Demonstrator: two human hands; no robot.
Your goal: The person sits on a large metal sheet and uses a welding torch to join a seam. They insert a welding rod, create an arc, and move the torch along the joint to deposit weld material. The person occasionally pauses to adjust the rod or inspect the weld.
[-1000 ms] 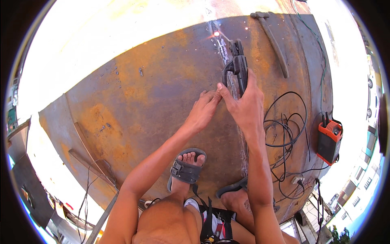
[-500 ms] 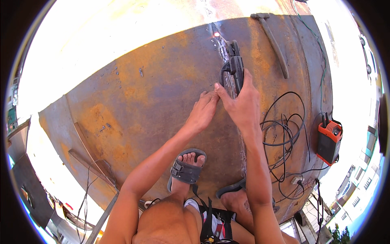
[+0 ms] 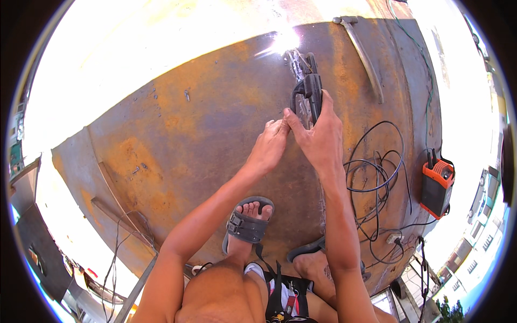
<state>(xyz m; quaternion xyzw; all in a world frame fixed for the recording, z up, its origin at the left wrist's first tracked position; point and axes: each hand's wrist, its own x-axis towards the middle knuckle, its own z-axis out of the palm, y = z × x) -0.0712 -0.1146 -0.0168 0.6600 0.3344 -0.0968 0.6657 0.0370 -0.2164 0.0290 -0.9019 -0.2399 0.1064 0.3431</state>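
Electrode holder (image 3: 313,89), clasped in the right hand (image 3: 320,133), points forward, long axis roughly along the seam (image 3: 297,70).

The left grip (image 3: 270,144) and right grip (image 3: 323,135) are bare, like the arms (image 3: 344,226). Grey sandals (image 3: 246,228), the left wide-strapped (and buckled), go with black-and-white shorts (image 3: 302,283); a black strap (image 3: 276,293) lies over them.

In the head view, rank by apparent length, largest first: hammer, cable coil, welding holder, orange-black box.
1. Cable coil
2. Hammer
3. Welding holder and orange-black box: too alike to rank; the right hand partly hides the holder.
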